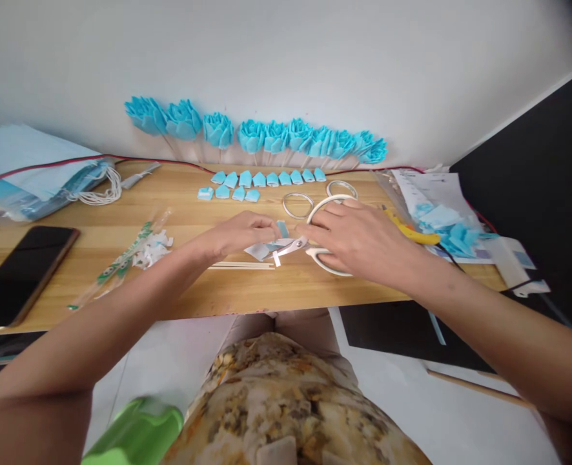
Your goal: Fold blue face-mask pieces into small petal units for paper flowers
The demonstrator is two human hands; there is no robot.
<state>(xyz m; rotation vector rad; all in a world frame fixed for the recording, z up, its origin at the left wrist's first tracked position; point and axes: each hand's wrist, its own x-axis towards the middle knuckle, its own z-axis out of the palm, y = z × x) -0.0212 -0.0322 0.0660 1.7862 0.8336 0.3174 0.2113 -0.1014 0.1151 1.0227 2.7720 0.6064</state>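
Note:
My right hand (358,236) grips white-handled scissors (299,245), with its fingers through the loops and the blades pointing left. Across from it, my left hand (237,236) is closed in a pinch on a small light blue piece of fabric-like material (282,228) at the blades. A narrow white scrap (277,259) hangs by the blades. Thin pale sticks (242,265) lie below my left hand. Beyond both hands, small blue pointed petals (272,179) are laid out in two rows. My fingers partly hide the piece being held.
Several blue handmade flowers (251,136) on sticks lean against the wall. A phone (22,274), white scraps (153,248) and a pack of face masks (39,161) lie left. Two rings (298,205), a yellow-handled tool (412,232) and a glue gun (516,265) sit farther right.

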